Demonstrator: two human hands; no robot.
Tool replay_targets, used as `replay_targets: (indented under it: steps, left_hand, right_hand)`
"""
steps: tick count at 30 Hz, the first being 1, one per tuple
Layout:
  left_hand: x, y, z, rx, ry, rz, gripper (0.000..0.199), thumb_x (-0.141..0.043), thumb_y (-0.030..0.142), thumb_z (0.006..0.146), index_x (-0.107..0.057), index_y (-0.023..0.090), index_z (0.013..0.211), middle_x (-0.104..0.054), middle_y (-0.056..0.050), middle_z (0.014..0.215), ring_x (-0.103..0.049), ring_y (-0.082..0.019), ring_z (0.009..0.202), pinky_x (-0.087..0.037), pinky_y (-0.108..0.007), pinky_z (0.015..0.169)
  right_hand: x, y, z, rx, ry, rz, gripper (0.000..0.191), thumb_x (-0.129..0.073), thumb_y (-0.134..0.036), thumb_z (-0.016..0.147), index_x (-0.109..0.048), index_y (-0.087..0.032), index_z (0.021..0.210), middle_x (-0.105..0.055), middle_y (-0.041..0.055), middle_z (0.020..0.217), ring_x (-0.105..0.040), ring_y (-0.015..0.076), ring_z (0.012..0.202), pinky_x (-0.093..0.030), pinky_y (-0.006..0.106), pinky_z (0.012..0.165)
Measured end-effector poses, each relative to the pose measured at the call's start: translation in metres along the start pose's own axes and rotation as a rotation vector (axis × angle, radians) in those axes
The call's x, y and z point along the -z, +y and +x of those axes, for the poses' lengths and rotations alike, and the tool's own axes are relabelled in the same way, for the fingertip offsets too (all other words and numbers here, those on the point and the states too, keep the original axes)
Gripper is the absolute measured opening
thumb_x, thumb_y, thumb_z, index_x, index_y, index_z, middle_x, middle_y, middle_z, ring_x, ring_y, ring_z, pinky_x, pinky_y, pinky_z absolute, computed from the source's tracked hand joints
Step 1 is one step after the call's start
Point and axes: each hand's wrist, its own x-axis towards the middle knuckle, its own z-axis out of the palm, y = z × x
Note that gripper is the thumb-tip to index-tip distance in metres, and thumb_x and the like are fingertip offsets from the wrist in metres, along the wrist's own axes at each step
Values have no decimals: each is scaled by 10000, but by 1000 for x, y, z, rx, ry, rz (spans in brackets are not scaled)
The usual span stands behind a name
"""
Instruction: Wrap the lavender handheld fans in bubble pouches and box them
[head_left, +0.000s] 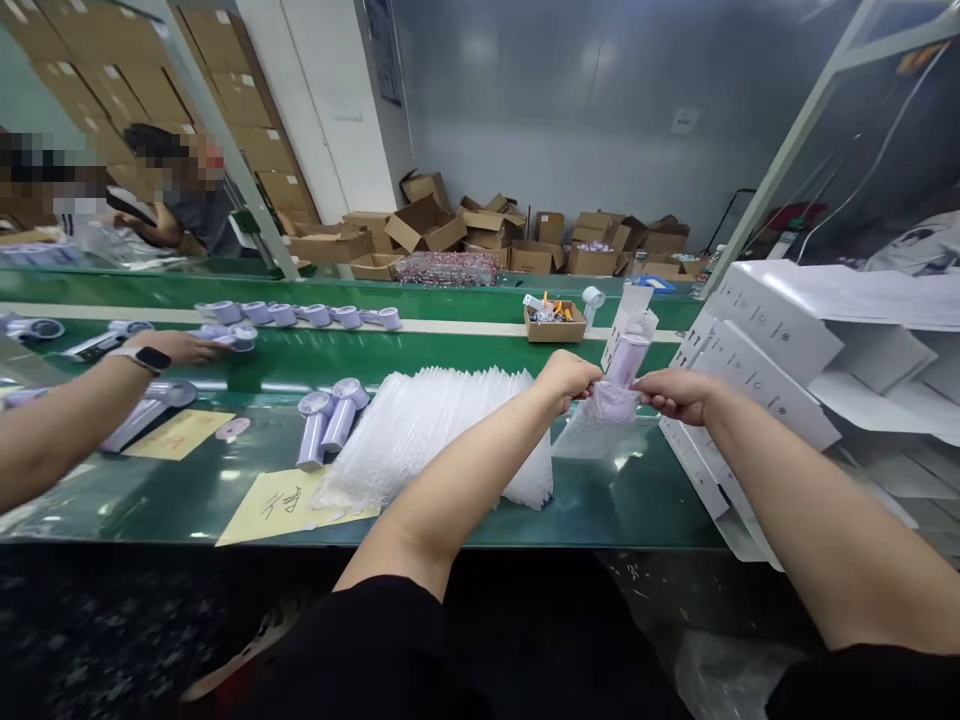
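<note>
My left hand (571, 380) and my right hand (679, 395) pinch opposite sides of the mouth of a clear bubble-wrap bag (592, 425). A lavender handheld device (631, 352), which looks like a small fan, stands upright between them, its lower end inside the bag. Just behind it is a white printed carton (611, 335). Left of my hands lies a thick row of bubble-wrap bags (442, 425). Two more lavender devices (341, 415) rest beside that row.
A co-worker's hand (176, 348) reaches in from the left to lavender devices on the belt (465, 350). White cartons (750, 370) are stacked at right. A small cardboard box (555, 328) holds small parts. Yellow paper (262, 505) lies near the front edge; open cartons (427, 228) stand behind.
</note>
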Motion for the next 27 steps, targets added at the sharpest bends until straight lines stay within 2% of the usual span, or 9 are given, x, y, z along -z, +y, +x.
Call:
replay_targets:
  steps: [4,8,10,13,16,20,22,24,27]
  left_hand:
    - [24,26,-2,-123,66,-43,148,-593,83,637,-527,126,512,-409,43,374,-373,-51,352,-252,-170,370]
    - [60,47,-13,-399,60,-250,164,-657,241,681,-631,122,790,-551,3,579,-466,-58,460,-292,-152,410]
    - [75,48,-20,-513,-38,-312,425,-707,339,667,-614,161,1041,-639,-60,878,-578,-101,668,-394,-170,516]
    - [77,35,-31,-526,-379,-224,964,-844,352,486,-412,259,1342,-461,-118,1345,-532,-235,1102,-454,-307,829]
    - [50,20,-40,-531,-562,-144,1128,-895,276,361,-391,226,1369,-434,-150,1376,-438,-319,1223,-375,-401,979]
    - [16,17,-50,-602,-210,-343,716,-853,269,484,-586,123,1132,-639,-133,1090,-596,-252,993,-449,-360,892]
    - [17,22,-52,-579,-28,-427,536,-815,275,545,-623,115,1019,-671,-100,978,-629,-198,867,-489,-297,788]
    - [28,28,-53,-509,92,-486,439,-781,297,579,-630,132,957,-673,-54,874,-627,-144,718,-483,-220,613]
    - [48,33,-52,-395,194,-546,365,-736,351,612,-618,161,899,-617,22,698,-541,-79,500,-333,-146,391]
  right_hand:
    - [-3,-40,-22,136,137,-28,207,-636,-109,754,-515,-151,590,-505,-22,446,-359,25,321,-249,109,276]
    - [-2,-61,-46,294,203,85,176,-621,-122,776,-526,-153,631,-532,-23,495,-370,12,339,-257,99,290]
    - [-5,-66,-53,353,174,160,157,-589,-111,789,-528,-154,651,-524,-26,504,-364,12,343,-241,100,289]
    - [-20,-71,-56,440,119,271,150,-519,-114,823,-513,-158,679,-504,-34,521,-357,15,354,-249,106,299]
    - [-40,-75,-61,525,151,362,184,-428,-136,871,-461,-172,694,-489,-40,546,-391,23,386,-328,110,343]
    - [-36,-59,-94,626,241,326,108,-479,-264,879,-484,-190,802,-565,-6,632,-512,80,471,-433,185,419]
    - [-11,-38,-114,708,537,115,242,-561,-406,835,-501,-212,966,-608,25,715,-574,144,577,-469,251,489]
    - [22,-13,-126,655,1104,-187,408,-596,-495,783,-488,-205,1049,-624,90,840,-596,232,774,-485,335,625]
    - [63,12,-121,358,1156,-590,315,-614,-464,755,-539,-190,891,-606,151,875,-579,306,829,-456,393,637]
